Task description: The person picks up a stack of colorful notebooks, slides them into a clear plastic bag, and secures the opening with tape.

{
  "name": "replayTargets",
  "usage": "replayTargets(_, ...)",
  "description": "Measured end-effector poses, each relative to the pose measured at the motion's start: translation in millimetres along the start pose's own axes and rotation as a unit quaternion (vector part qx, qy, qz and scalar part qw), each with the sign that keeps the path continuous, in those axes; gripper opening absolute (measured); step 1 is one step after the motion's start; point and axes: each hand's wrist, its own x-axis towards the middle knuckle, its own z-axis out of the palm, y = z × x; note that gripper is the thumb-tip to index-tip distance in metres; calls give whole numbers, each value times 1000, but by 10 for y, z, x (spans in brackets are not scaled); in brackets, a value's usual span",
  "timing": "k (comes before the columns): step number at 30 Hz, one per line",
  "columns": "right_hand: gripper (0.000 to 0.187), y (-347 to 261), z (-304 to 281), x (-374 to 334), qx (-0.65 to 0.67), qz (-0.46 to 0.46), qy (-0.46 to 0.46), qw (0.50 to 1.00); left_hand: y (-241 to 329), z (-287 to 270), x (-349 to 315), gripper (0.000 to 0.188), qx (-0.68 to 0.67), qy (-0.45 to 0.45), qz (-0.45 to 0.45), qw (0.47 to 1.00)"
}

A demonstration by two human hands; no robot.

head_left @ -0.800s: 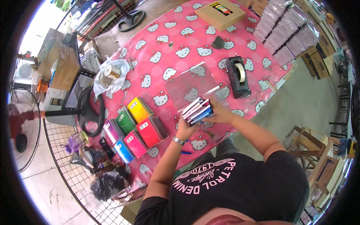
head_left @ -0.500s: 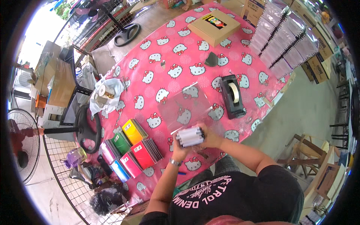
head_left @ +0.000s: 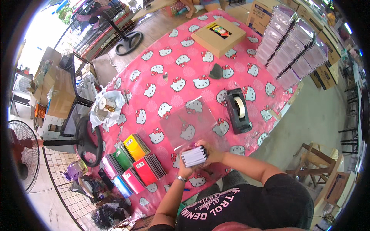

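Both hands are closed around a stack of small spiral notebooks (head_left: 194, 156), whose white page edges and black binding coils face up. My left hand (head_left: 184, 171) grips the stack from the left side. From the right, my right hand (head_left: 214, 154) wraps it, with some fingers hidden behind. Just beyond the hands, a clear plastic sheet or bag (head_left: 185, 125) lies flat on the pink patterned tablecloth (head_left: 177, 102). To the left are several piles of spiral notebooks, among them yellow (head_left: 135, 147), green (head_left: 122, 158) and red (head_left: 145, 171) ones.
A black tape dispenser (head_left: 236, 111) stands right of the plastic sheet. Farther off are a cardboard box (head_left: 210, 40) and tall stacks of clear-wrapped spiral items (head_left: 285, 42). A white plastic bag with tape rolls (head_left: 108, 107) sits at the left edge, near a fan (head_left: 25, 150).
The notebook stack has turned and tilted in my hands, so its black coils show more plainly. My hands sit slightly lower in the picture, and the view has shifted a little.
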Motion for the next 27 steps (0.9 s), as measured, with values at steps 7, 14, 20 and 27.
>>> replayTargets(7,54,-99,-112,24,-74,25,-37,996,71,-30,-49,76,-9,-11,-41,999)
replayTargets(14,75,-237,37,-15,-107,17,-13,994,288,-17,-25,73,-22,26,39,999)
replayTargets(20,83,-127,-145,-105,-136,77,-105,982,120,30,45,72,-29,-18,5,999)
replayTargets(27,89,-1485,286,171,-484,-151,-91,857,-424,-99,-1,81,74,-83,59,992)
